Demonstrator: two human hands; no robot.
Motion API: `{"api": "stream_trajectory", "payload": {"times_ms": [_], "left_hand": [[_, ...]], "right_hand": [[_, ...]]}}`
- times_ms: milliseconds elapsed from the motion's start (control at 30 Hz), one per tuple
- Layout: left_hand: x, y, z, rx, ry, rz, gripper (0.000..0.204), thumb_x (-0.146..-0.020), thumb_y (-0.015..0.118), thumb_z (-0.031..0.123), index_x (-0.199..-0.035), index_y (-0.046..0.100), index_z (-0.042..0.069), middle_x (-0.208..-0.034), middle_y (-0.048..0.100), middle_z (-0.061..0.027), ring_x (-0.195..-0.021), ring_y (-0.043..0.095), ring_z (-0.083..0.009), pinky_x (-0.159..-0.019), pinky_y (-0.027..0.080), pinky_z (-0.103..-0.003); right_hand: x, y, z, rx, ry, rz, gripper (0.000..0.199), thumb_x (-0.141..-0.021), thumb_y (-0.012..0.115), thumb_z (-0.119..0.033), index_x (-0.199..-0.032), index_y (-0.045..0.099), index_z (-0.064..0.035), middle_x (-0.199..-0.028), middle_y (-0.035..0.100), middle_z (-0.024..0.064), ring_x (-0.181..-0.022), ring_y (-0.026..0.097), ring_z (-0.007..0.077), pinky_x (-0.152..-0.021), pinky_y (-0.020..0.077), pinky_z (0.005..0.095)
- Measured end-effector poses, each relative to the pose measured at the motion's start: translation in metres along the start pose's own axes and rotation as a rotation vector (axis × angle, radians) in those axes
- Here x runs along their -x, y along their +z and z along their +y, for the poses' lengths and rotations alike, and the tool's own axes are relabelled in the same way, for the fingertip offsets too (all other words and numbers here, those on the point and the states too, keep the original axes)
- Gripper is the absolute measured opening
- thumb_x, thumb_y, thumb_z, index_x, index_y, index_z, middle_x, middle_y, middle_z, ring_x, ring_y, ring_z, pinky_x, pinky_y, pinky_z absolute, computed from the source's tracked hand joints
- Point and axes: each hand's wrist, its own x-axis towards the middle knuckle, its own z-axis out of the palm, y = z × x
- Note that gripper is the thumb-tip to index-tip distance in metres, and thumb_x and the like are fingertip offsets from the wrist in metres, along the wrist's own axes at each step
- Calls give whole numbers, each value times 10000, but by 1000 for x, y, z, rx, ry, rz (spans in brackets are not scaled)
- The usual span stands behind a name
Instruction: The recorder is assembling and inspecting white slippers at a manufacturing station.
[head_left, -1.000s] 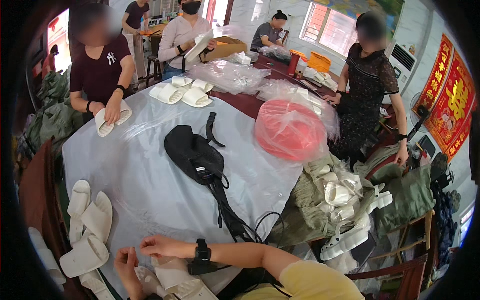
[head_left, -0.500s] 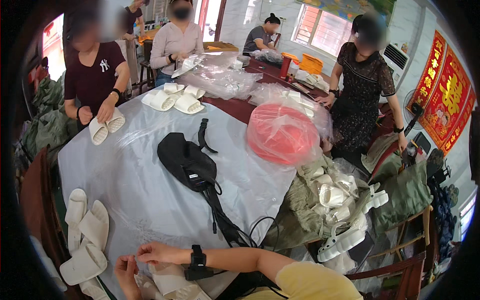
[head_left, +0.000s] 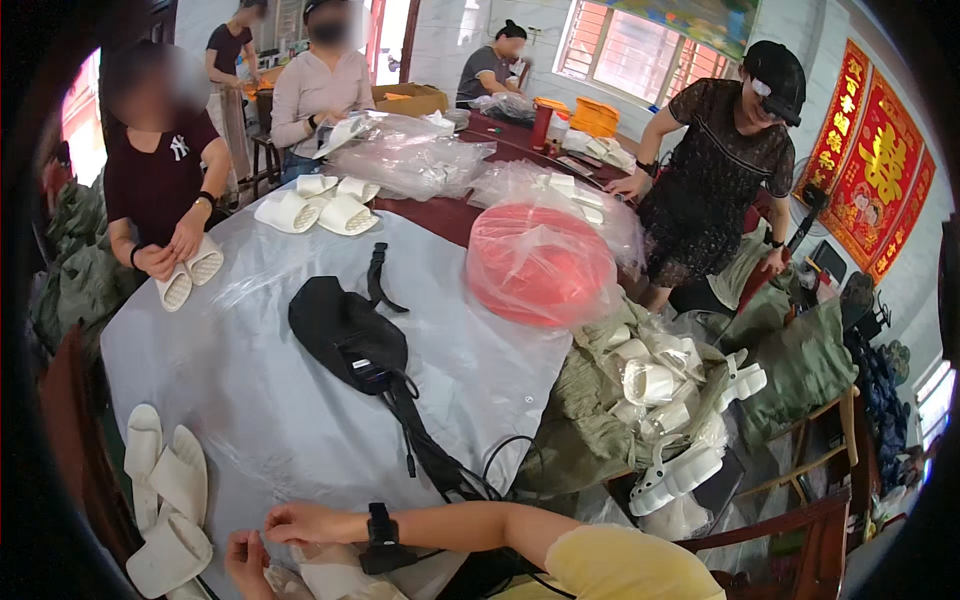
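Note:
At the lower edge, my left hand (head_left: 247, 560) is pinched closed close to the fingertips of my right hand (head_left: 305, 523). The right fingers are also drawn together. Anything thin between either set of fingers is too small to make out. Right below the right wrist lies a white slipper (head_left: 338, 578), partly covered by clear plastic and cut off by the frame edge. A black strap with a box sits on my right wrist. To the left of my hands, several white slippers (head_left: 168, 552) lie in a loose stack on the grey-covered table (head_left: 270, 430).
A black pouch with cables (head_left: 350, 335) lies mid-table. Beyond it is a red round stool in plastic (head_left: 540, 265). At right, an open green sack (head_left: 570, 420) holds wrapped slippers beside a wooden chair (head_left: 810, 535). Co-workers stand around the table, one handling white slippers (head_left: 190, 275).
The whole scene has shifted slightly left in the picture. My hands remain close together, a little lower. The co-worker at the right has bent the head down.

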Motion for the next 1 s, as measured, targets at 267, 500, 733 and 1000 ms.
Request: {"api": "stream_trajectory", "payload": {"times_ms": [267,500,733,1000], "left_hand": [[-4,-14,-24,-47,-26,52,241,-877,530,234,-877,541,-6,-738,485,-23,-681,414,-131,-614,355,-268],[0,-7,-9,-69,-73,2,240,-877,529,237,-884,519,-3,-711,454,-12,-654,394,-128,-605,348,-270],[-3,-11,-13,-38,-98,-26,217,-866,534,217,-870,528,0,-721,480,-22,-662,406,-128,-605,348,-268],[-2,-10,-12,-37,-71,1,195,-860,538,192,-848,549,-2,-755,537,-38,-669,431,-131,-611,355,-272]], "right_hand": [[-4,2,9,-12,-55,-47,169,-845,539,-221,-808,508,-59,-631,442,-34,-545,386,51,-498,319,208],[-7,2,15,-56,-42,-12,157,-842,540,-204,-803,511,-55,-628,452,-31,-530,394,50,-487,314,208],[0,4,0,-26,-37,-35,151,-834,545,-192,-819,511,-45,-630,456,-27,-525,392,48,-476,304,208],[-3,4,4,-29,-47,-30,132,-831,538,-177,-825,507,-49,-646,459,-28,-518,387,47,-472,304,203]]}}
